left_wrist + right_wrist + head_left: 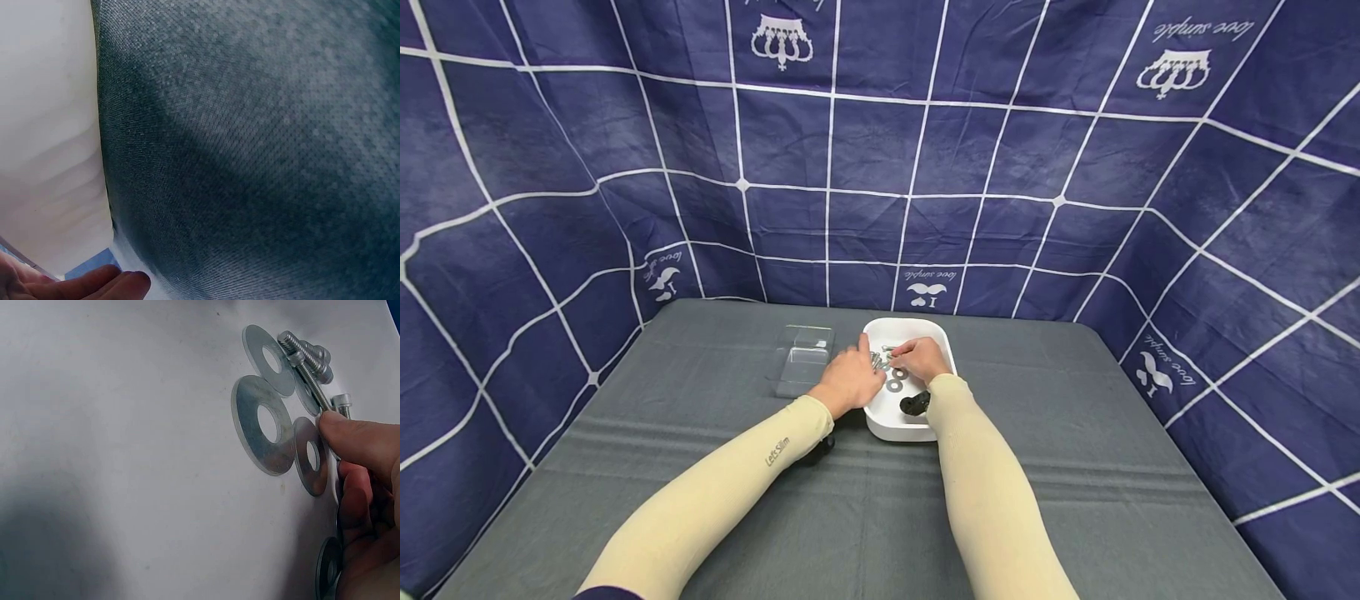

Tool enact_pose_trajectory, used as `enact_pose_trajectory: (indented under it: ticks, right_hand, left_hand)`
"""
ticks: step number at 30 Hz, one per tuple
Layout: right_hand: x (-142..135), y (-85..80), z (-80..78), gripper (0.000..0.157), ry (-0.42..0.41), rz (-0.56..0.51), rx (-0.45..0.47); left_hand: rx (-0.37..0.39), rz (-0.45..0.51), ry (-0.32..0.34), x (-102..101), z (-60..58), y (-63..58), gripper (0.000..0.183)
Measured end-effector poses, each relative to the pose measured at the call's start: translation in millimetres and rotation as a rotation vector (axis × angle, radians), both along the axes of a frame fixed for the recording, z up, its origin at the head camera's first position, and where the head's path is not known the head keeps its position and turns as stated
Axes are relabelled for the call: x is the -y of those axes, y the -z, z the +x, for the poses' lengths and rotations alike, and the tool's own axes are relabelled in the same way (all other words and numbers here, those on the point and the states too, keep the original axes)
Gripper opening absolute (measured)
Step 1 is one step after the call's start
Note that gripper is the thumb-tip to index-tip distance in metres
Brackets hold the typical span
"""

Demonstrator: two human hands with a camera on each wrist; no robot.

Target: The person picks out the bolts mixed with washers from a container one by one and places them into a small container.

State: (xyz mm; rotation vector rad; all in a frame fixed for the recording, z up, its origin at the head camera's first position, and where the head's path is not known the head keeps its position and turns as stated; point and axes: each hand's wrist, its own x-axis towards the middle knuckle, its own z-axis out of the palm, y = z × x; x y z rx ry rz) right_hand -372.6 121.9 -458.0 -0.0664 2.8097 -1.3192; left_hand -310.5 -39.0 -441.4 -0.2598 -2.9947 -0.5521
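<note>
A white tray [902,434] holds several metal washers [262,425] and several socket-head bolts [309,356]. My left hand [850,379] grips the tray's left wall, the thumb over the rim and the fingers along the outside. In the left wrist view, its fingers [119,284] show past the tray's white outer wall [50,137]. Inside the tray, my right hand [921,358] pinches one bolt [312,384] between thumb and fingers. The bolt's head points away from the thumb. A smaller washer [310,456] lies just below the thumb.
Left of the tray stands a clear plastic box [805,360] with compartments. Both stand on a grey cloth-covered table [865,517]. A blue curtain [880,150] with white lines hangs behind and at both sides. Black wrist cameras [915,404] sit under the sleeves.
</note>
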Motion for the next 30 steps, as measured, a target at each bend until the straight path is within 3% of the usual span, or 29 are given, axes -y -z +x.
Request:
enact_pose_trajectory:
  ticks: [23, 30]
  right_hand:
    - [2.8, -2.3, -1.4, 0.010, 0.052, 0.019, 0.010]
    - [1.5, -0.6, -0.6, 0.010, 0.033, 0.037, 0.010]
  left_hand:
    - [-0.013, -0.028, -0.004, 0.5, 0.5, -2.5, 0.074]
    - [-0.017, -0.032, 0.002, -0.1, 2.4, -0.7, 0.076]
